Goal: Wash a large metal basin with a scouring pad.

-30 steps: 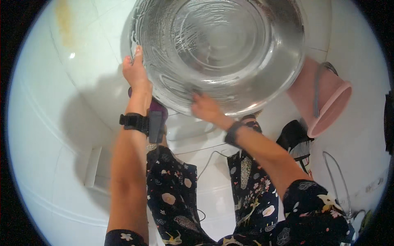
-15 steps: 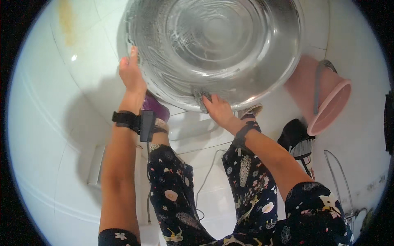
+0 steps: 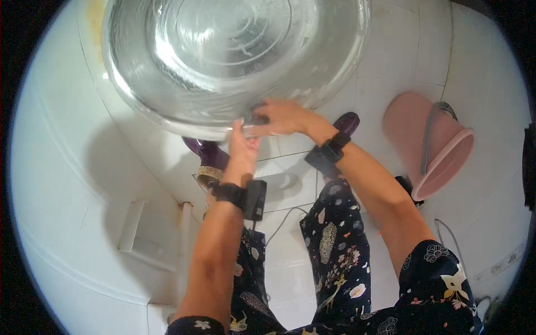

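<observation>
A large shiny metal basin [image 3: 318, 72] is tilted at the top of the view, its inside smeared with wet, soapy-looking streaks. My left hand [image 3: 243, 153] grips its near rim, thumb on the inner side. Just right of it, my right hand [image 3: 285, 117] is closed on a grey scouring pad [image 3: 258, 116] and presses it to the inner wall near the rim. The pad is mostly covered by the fingers. Both wrists wear black straps with small dark boxes.
On the right a pink bucket [image 3: 410, 131] with a grey handle lies tipped over on the white tiled floor [image 3: 385, 72]. My feet in purple shoes [image 3: 346, 123] stand below the basin. A thin hose [image 3: 446, 226] is at the lower right, and a white wall on the left.
The basin has shifted left in view and shows a different part of its rim. My left hand has moved from its left side to the near rim, beside my right hand.
</observation>
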Demonstrator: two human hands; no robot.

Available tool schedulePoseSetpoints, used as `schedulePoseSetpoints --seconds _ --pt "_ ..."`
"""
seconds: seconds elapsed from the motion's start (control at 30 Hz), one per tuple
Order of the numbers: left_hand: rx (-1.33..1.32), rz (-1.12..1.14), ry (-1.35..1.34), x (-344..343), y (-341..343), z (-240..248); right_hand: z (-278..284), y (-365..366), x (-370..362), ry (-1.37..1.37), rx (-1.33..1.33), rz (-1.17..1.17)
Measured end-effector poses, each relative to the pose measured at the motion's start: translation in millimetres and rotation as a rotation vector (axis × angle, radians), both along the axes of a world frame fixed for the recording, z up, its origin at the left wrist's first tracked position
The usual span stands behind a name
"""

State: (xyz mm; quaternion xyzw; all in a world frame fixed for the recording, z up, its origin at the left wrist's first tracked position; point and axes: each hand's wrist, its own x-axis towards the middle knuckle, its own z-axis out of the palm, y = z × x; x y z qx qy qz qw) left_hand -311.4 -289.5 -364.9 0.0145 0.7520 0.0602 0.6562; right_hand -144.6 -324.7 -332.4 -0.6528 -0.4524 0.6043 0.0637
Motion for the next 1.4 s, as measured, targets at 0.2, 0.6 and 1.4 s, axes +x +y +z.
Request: schedulePoseSetpoints --seconds 0.2,0.6,1.4 --pt "-0.119 0.571 -0.300 -5 -36 16 -18 -12 -4 -0.153 -0.189 0.348" --pt "-0.174 0.579 -0.347 -15 -39 13 -29 -22 -80 -0.402 -0.155 0.050" --pt "0.009 0.453 -0.094 -17 -12 6 -5 -100 95 -0.961 0.062 0.437"
